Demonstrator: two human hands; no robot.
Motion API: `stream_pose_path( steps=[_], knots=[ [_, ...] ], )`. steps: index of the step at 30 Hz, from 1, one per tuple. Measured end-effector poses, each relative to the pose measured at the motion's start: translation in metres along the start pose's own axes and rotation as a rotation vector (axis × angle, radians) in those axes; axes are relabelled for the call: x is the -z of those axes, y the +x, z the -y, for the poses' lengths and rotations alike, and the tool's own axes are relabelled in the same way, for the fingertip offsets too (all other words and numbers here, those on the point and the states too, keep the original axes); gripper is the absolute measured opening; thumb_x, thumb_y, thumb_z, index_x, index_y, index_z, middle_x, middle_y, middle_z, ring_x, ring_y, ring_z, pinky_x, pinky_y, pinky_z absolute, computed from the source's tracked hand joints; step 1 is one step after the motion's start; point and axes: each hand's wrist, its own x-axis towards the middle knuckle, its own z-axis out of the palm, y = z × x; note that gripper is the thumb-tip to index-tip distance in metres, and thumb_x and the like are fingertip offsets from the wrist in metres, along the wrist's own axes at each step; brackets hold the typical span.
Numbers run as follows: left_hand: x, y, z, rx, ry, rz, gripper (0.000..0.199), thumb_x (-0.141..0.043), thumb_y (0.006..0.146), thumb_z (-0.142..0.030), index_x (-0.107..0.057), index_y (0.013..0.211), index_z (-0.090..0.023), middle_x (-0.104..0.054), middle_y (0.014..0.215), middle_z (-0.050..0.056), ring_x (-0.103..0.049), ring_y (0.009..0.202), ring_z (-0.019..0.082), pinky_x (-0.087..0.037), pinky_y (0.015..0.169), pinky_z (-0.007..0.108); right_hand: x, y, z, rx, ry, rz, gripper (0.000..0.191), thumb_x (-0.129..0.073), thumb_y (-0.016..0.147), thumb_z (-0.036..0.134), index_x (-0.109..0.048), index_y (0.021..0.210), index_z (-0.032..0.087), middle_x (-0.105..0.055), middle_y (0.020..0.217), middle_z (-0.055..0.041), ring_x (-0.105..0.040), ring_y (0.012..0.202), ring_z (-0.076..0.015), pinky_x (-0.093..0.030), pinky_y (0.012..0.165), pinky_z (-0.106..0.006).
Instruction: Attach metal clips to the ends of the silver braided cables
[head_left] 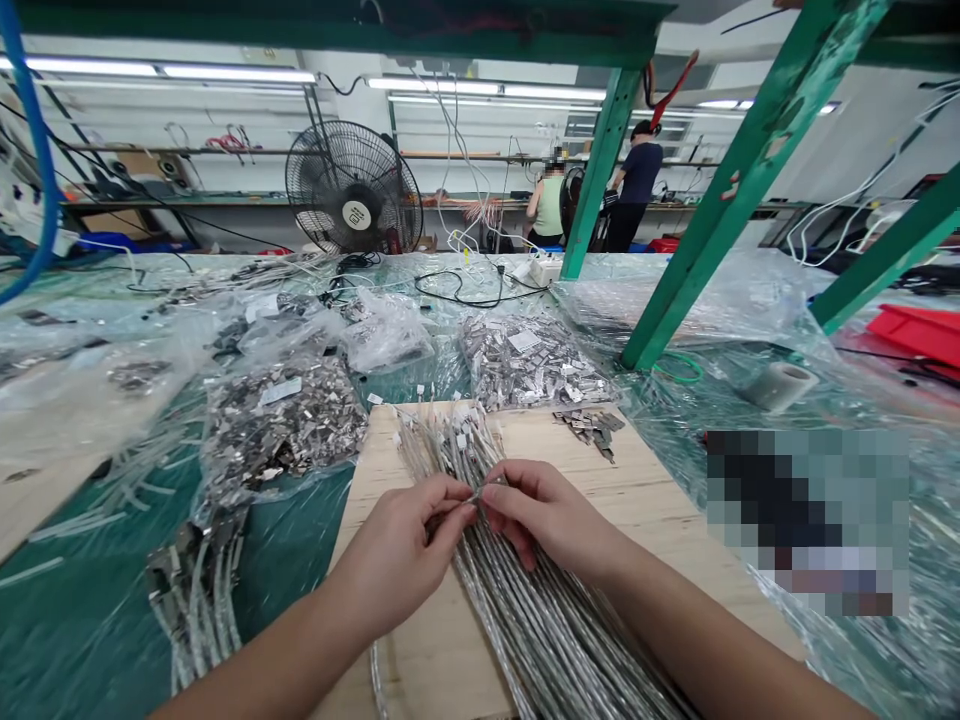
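A thick bundle of clear-jacketed, silvery cables [517, 610] runs down a pale wooden board [420, 660], with small white connectors at its far ends. Over the bundle, my left hand [405, 545] is closed in a pinch, thumb against forefinger. My right hand [555, 515] pinches at the same spot, its fingertips almost meeting the left ones. Something small and greyish shows between the fingertips, mostly hidden by them; its kind I cannot make out. Several flat metal pieces [596, 432] lie loose on the board's far right corner.
Clear bags of metal pieces [536, 365] [285, 425] lie beyond the board and to its left. Cables with metal ends [199, 590] rest at left. A green post [720, 210] slants up at right, near a plastic roll [780, 387]. A fan [354, 190] and two people stand farther back.
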Motion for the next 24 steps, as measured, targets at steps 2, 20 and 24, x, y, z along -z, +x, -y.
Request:
stream_pose_path(
  steps=[2,20,24],
  knots=[
    [0.0006,-0.0009,-0.0013,-0.009,0.01,0.005,0.018,-0.047,0.093,-0.035,-0.062,0.098,-0.026,-0.07,0.085,-0.001,-0.065,0.078,0.018,-0.047,0.071,0.024,0.0003,-0.001,-0.0004,0.001,-0.052,0.002,0.021,-0.055,0.089,0.035,-0.055,0.077,0.017,-0.053,0.06,0.0044,-0.043,0.035,-0.0048,-0.035,0.033,-0.016],
    [-0.002,-0.0024,-0.0005,-0.001,-0.027,0.058,0.021,-0.047,0.093,-0.038,-0.062,0.099,-0.023,-0.07,0.084,0.002,-0.065,0.079,0.019,-0.047,0.069,0.024,0.0002,-0.0026,0.002,0.081,-0.2,-0.015,0.027,-0.058,0.088,0.037,-0.059,0.071,0.015,-0.046,0.054,0.0043,-0.036,0.051,-0.0078,-0.026,0.046,-0.02],
    [0.0003,-0.0009,-0.0046,0.025,-0.042,0.015,0.017,-0.047,0.093,-0.037,-0.055,0.101,-0.024,-0.07,0.078,0.0,-0.066,0.079,0.02,-0.044,0.065,0.024,-0.005,-0.0006,0.0029,0.043,-0.041,-0.066,0.04,-0.056,0.087,0.052,-0.056,0.069,0.016,-0.041,0.05,0.0061,-0.032,0.041,-0.0058,-0.022,0.038,-0.018]
  ],
)
